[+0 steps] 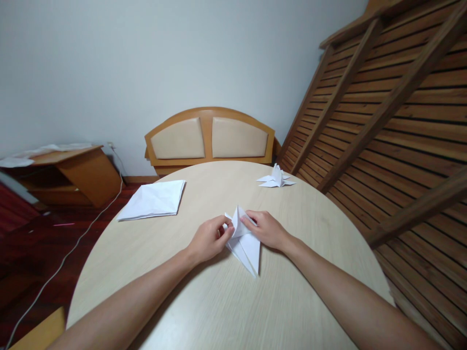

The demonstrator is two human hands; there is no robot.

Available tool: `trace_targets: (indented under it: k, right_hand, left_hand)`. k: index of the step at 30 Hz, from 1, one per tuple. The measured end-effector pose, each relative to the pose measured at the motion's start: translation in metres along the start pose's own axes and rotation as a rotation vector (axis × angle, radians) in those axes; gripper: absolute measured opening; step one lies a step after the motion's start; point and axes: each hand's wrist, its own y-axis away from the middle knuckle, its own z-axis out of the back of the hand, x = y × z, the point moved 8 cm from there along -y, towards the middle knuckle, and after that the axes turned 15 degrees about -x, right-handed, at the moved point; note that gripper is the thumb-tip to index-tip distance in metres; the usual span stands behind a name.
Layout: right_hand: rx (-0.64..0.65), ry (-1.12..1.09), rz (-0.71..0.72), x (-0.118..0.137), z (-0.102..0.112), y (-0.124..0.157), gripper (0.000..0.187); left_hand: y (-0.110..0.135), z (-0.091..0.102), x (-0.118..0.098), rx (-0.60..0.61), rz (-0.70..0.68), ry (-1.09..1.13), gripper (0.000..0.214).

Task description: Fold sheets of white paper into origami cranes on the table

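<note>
Near the middle of the round table [175, 311] lies a partly folded sheet of white paper [248, 250], with two long points toward me and an upright flap at its far end. My left hand [211, 238] pinches its left edge between thumb and fingers. From the other side, my right hand [266, 228] grips it, thumb on top by the raised flap and fingers partly hidden behind. Farther off, at the table's right rear, stands a folded white paper figure [276, 178] with several pointed parts. A stack of white paper [153, 199] rests at the left.
Behind the table a wooden headboard [207, 138] with two cream panels stands against the wall. Slatted wooden boards [397, 112] lean along the right. A desk [83, 170] and a white cable [78, 243] are at the left.
</note>
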Motion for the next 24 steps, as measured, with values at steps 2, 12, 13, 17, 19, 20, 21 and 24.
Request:
trace_targets:
  k: [2,12,13,17,19,20,21,24]
  right_hand:
    - [-0.013,-0.001,-0.011,-0.001,0.000,0.000,0.041]
    - [-0.083,0.001,-0.068,-0.002,0.002,0.000,0.024]
    - [-0.093,-0.002,-0.074,-0.003,0.003,0.000,0.022]
    - [-0.101,0.028,-0.058,-0.005,0.007,-0.001,0.024]
    - [-0.079,0.039,-0.037,-0.004,0.007,-0.001,0.029]
    - [-0.068,0.043,-0.030,-0.004,0.006,-0.001,0.030]
    - [-0.057,0.046,-0.026,-0.004,0.006,-0.001,0.030]
    - [-0.046,0.055,-0.018,-0.004,0.005,-0.001,0.026]
  left_hand:
    - [0.000,-0.001,0.002,-0.003,0.020,-0.003,0.019]
    - [-0.002,0.000,0.009,-0.032,0.035,-0.033,0.010]
    - [-0.002,0.002,0.011,-0.044,0.037,-0.057,0.009]
    - [-0.004,0.006,0.018,-0.072,0.068,-0.137,0.007]
    - [-0.004,0.007,0.020,-0.084,0.079,-0.154,0.007]
    - [-0.004,0.008,0.020,-0.086,0.079,-0.155,0.007]
    - [-0.004,0.008,0.019,-0.085,0.074,-0.153,0.007]
    - [-0.003,0.008,0.013,-0.075,0.036,-0.143,0.009]
